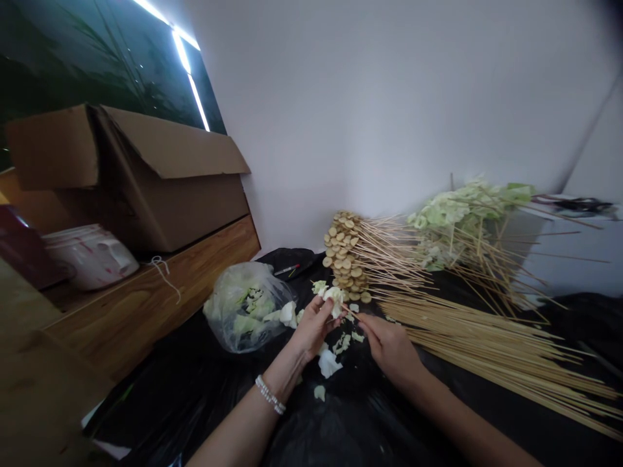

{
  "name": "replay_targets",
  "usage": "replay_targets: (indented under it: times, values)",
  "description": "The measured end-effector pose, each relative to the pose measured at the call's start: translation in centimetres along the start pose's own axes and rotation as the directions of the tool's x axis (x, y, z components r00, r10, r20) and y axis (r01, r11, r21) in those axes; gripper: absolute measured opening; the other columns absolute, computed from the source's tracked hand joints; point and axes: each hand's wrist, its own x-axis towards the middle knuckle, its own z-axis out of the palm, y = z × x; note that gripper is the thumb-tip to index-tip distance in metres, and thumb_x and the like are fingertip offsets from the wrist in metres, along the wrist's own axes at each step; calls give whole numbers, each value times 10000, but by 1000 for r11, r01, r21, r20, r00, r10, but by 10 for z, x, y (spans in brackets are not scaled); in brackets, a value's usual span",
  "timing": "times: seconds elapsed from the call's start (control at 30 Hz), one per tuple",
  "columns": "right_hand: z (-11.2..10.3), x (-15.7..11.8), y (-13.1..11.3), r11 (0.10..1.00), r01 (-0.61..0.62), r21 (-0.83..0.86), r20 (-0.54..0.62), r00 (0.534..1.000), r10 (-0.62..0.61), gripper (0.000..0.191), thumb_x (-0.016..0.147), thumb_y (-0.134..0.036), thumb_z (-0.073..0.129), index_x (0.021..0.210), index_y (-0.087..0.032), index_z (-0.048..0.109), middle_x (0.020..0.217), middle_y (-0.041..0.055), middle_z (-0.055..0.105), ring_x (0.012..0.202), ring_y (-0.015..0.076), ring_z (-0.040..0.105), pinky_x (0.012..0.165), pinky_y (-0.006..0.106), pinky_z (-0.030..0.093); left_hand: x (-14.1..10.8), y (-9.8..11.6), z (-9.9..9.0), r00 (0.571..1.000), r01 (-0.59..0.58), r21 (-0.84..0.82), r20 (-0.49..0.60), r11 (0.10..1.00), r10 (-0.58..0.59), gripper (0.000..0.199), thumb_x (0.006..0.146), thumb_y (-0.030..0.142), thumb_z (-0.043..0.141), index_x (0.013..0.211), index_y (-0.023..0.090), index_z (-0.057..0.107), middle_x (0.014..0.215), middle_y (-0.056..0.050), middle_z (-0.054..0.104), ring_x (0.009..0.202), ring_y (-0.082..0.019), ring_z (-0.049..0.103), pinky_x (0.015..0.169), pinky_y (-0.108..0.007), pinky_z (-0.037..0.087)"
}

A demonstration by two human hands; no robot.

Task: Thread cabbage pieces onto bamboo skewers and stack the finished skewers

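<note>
At the far left, a wooden shelf (160, 285) runs along the wall and carries a white plastic container (90, 255) with pink marks and, behind it, a large brown cardboard box (160, 181) with its flaps open. The shelf's front edge drops to a desk covered in crinkled black plastic sheeting (204, 389), which lies bare and open in the foreground.

Next comes a clear, thin plastic bag (246, 305), slumped and soft, filled with pale green cabbage pieces. Just beside it, the left hand (314, 324) — a beaded white bracelet (270, 394) at its wrist — has its fingers curled round a small folded wad of cabbage leaf (333, 297), pinching it. Loose cabbage scraps (329, 363) lie on the sheeting beneath and between the hands.

The right hand (389, 347) is closed in a pinch on a thin bamboo skewer (353, 312), whose tip points left into the held leaf (whether it has pierced the leaf cannot be told).

Behind the hands stands a heap of skewers loaded with small round tan slices (346, 256), their sticks fanning rightward. Farther right, a second heap of skewers carries ruffled green cabbage (462, 211) against the white wall. In front of it, a long, flat bundle of bare bamboo skewers (496, 350) spreads to the right edge — straight, pale, closely packed.
</note>
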Motion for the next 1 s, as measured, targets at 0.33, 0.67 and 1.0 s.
replay_targets:
  times: [0.33, 0.67, 1.0]
  values:
    - [-2, 6, -13, 809, -419, 413, 386, 885, 261, 409, 929, -426, 317, 938, -150, 619, 580, -4, 637, 288, 76, 392, 322, 195, 258, -3, 1, 0, 996, -18, 49, 85, 999, 13, 408, 618, 463, 807, 840, 139, 698, 809, -56, 679, 656, -88, 571, 569, -177, 402]
    - [-1, 2, -4, 999, -13, 49, -95, 995, 18, 264, 919, -244, 437, 1001, -199, 684, 933, 53, 723, 798, 174, 671, 741, 269, 500, -4, 2, 0, 991, 58, -50, 127, 997, -51, 380, 674, 398, 793, 959, 167, 694, 978, -78, 692, 845, -141, 621, 776, -252, 483]
    - [2, 1, -1, 1000, -26, -4, 50, 998, 26, 290, 923, -213, 404, 924, -196, 694, 731, 26, 687, 665, 158, 633, 652, 257, 464, 3, 14, -7, 993, 110, -355, -1, 928, -118, 164, 787, 170, 667, 949, 168, 646, 991, -45, 681, 937, -158, 633, 803, -274, 509]
